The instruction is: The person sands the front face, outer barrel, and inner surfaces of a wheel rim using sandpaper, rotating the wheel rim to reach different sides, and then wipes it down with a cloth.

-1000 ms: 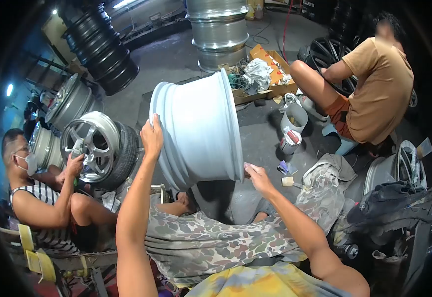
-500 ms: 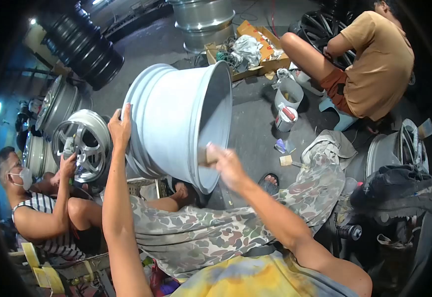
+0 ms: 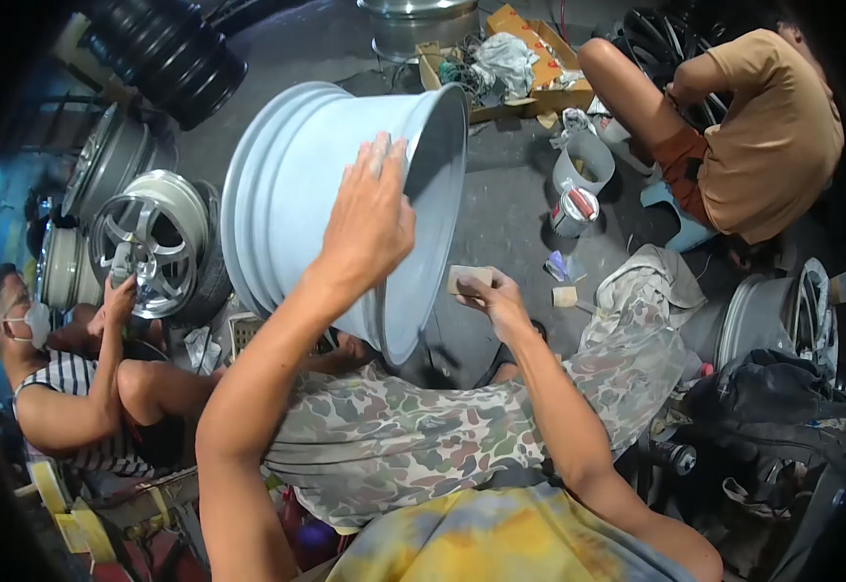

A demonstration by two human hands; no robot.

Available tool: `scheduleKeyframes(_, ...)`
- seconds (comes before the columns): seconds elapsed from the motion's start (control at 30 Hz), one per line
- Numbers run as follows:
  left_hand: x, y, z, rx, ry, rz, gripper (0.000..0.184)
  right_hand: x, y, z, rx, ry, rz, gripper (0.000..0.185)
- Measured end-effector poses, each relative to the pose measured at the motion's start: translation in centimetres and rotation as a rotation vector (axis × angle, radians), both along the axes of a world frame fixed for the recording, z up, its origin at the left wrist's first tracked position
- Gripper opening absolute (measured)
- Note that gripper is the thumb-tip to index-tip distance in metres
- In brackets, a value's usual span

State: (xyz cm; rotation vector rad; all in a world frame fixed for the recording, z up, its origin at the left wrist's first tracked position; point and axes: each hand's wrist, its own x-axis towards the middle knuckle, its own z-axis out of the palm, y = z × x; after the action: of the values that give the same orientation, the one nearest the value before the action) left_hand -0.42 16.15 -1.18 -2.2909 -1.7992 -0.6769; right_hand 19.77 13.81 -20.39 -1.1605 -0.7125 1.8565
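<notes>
A large pale blue-grey wheel rim [image 3: 316,184] is tilted in front of me, its open end facing right. My left hand [image 3: 370,213] lies against the outer barrel near the right lip, fingers stretched out and pointing up. To the right of the rim, apart from it, my right hand [image 3: 501,299] pinches a small tan sanding pad [image 3: 470,280] between thumb and fingers. Camouflage cloth [image 3: 423,441] covers my lap below both hands.
At left a masked person [image 3: 74,388] handles a spoked wheel [image 3: 146,252]. A person in a tan shirt [image 3: 772,136] sits at right. Near them are a can [image 3: 574,211], a white bucket [image 3: 585,160] and a cardboard box [image 3: 549,97]. Dark rims [image 3: 166,58] are stacked at upper left.
My left hand has moved from the rim's left edge onto its barrel near the right lip. My right hand has moved away from the lip to the right, with the pad.
</notes>
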Motion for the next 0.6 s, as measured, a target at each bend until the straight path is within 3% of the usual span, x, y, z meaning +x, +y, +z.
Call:
scheduleKeyframes(0.13,-2.1,1.6,1.6,-0.143,-0.082,-0.106,0.063,-0.8,-0.6,-3.0,0.256,-0.165,0.196,0.017)
scheduleKeyframes(0.27,-4.4,3.8,3.5,-0.145,-0.177,-0.043,0.058,-1.7,-1.2,-2.3,0.242,-0.405,0.355,0.018)
scheduleKeyframes(0.33,-6.8,5.0,4.2,-0.100,-0.206,-0.020,0.053,-1.7,-1.8,-3.3,0.562,-0.510,0.314,0.019)
scheduleKeyframes(0.4,-7.9,5.1,5.4,-0.103,-0.235,0.194,0.045,-1.5,-2.2,-3.1,0.444,-0.533,0.356,0.018)
scheduleKeyframes(0.47,-9.9,5.8,4.3,0.065,-0.240,0.329,0.038,-1.8,-2.2,-3.4,0.329,-0.561,0.401,0.018)
scheduleKeyframes(0.53,-12.7,5.9,4.7,0.094,-0.184,0.330,0.037,-2.5,-2.1,-4.7,0.014,-0.376,0.487,0.019)
scheduleKeyframes(0.57,-13.8,5.9,4.7,0.107,-0.223,0.288,0.038,-3.0,-1.8,-5.4,0.012,-0.373,0.496,0.019)
scheduleKeyframes(0.6,-14.3,5.7,4.9,0.105,-0.218,0.297,0.038,-3.7,-1.3,-5.6,0.199,-0.528,0.539,0.020)
